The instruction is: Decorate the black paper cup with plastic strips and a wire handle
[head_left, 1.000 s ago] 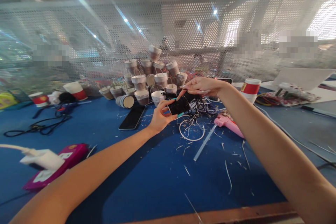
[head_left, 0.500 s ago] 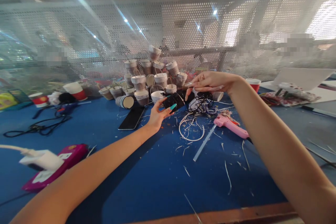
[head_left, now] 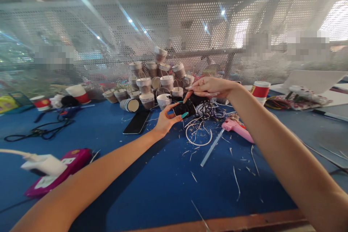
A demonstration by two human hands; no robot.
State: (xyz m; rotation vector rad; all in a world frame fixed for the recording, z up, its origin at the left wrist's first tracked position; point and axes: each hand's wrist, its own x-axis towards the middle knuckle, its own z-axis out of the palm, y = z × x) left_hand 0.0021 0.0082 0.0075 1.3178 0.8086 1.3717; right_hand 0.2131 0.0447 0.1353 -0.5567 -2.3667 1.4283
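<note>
My left hand [head_left: 166, 121] is closed round a small black cup-shaped piece [head_left: 185, 109], thumb in front and fingers behind. It is held on its side above the blue table. My right hand [head_left: 202, 88] is just above and right of it, fingertips pinched close to its upper edge. Whatever lies between those fingertips is too small to make out. Dark tangled cord [head_left: 209, 107] shows below and right of my right hand. Behind both hands stand stacked little buckets made from cups [head_left: 144, 85], with thin loop handles.
A pink glue gun [head_left: 237, 130] with a clear glue stick [head_left: 212, 148] lies at right, among white string scraps. A black phone [head_left: 136, 122] is left of my hands. Nearer left sits a purple power strip [head_left: 78, 159] with a white plug. A red-and-white cup [head_left: 260, 92] stands behind my right arm.
My right hand has shifted slightly left and down, its fingertips now closer over the black piece. The black piece has moved a little right and turned in my left hand.
</note>
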